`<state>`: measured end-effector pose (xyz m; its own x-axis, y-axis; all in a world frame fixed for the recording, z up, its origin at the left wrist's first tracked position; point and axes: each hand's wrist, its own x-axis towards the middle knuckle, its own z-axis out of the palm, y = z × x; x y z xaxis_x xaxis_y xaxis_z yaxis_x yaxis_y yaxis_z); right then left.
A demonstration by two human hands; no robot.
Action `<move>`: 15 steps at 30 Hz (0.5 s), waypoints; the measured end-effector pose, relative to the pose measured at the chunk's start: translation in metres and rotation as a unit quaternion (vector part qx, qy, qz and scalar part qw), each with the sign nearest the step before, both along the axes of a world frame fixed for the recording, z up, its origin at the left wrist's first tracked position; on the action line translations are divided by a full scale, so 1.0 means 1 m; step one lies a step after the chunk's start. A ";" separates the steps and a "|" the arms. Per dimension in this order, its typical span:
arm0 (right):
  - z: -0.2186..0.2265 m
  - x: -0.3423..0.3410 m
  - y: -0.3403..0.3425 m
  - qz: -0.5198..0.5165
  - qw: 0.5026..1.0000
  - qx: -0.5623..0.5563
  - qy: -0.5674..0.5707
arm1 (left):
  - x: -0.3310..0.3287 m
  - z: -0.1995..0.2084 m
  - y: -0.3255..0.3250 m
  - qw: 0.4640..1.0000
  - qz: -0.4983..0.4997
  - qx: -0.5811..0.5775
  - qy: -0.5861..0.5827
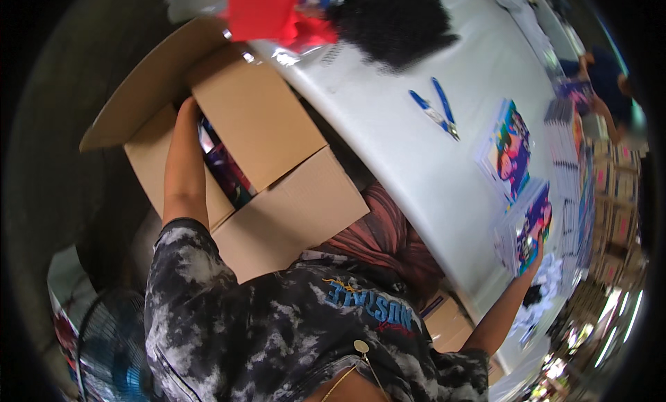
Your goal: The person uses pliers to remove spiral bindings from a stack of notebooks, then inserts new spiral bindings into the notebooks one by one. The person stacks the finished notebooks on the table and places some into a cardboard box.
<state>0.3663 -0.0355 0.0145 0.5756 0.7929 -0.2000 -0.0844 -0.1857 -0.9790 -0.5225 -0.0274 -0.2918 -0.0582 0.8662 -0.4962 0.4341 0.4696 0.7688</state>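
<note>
**Right hand at a booklet stack, left hand inside a carton**

I am seeing the right hand resting against the lower-right edge of the booklet stack, its colourful cover facing up. Blur is hiding the fingers, so I cannot tell whether they are gripping or only touching. The left hand is lying partly behind a raised flap, and its grasp is hidden from me too. Just beside that forearm, glossy printed items are showing in the carton's opening.

The flaps are standing open, apparently leaving room for the arm. The booklet stack is sitting on the desk, just beside a second stack; I am judging that both are lying there for easy reach. Taller piles are standing beyond them.

Farther out, blue-handled nippers are lying with handles spread, seemingly set aside to keep them clear of the stacks. A fuzzy black bundle and a red sheet are lying beyond, while a co-worker is standing past the piles.
</note>
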 end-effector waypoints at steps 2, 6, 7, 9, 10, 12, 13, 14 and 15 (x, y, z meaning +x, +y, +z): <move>0.003 0.000 -0.005 0.004 1.000 0.008 0.022 | 0.002 0.005 0.014 0.998 -0.036 0.011 0.041; 0.006 -0.001 -0.024 0.048 0.993 0.028 0.101 | 0.020 0.020 0.049 0.988 -0.090 0.042 0.119; 0.006 -0.003 -0.018 0.103 0.981 0.020 0.166 | 0.020 0.024 0.052 0.985 -0.094 0.048 0.139; 0.006 -0.008 -0.017 0.133 0.963 -0.007 0.236 | 0.025 0.034 0.063 0.977 -0.106 0.060 0.177; 0.009 -0.018 -0.017 0.111 0.970 -0.007 0.216 | 0.024 0.036 0.061 0.973 -0.105 0.068 0.192; 0.013 -0.023 -0.015 0.085 0.980 -0.014 0.182 | 0.025 0.041 0.056 0.966 -0.100 0.085 0.222; 0.015 -0.022 -0.017 0.077 0.983 -0.018 0.166 | 0.028 0.043 0.054 0.962 -0.100 0.098 0.233; 0.013 -0.021 -0.018 0.070 0.986 -0.026 0.152 | 0.031 0.044 0.051 0.958 -0.103 0.108 0.245; 0.005 -0.022 -0.019 0.073 0.982 -0.020 0.174 | 0.033 0.045 0.046 0.953 -0.104 0.119 0.259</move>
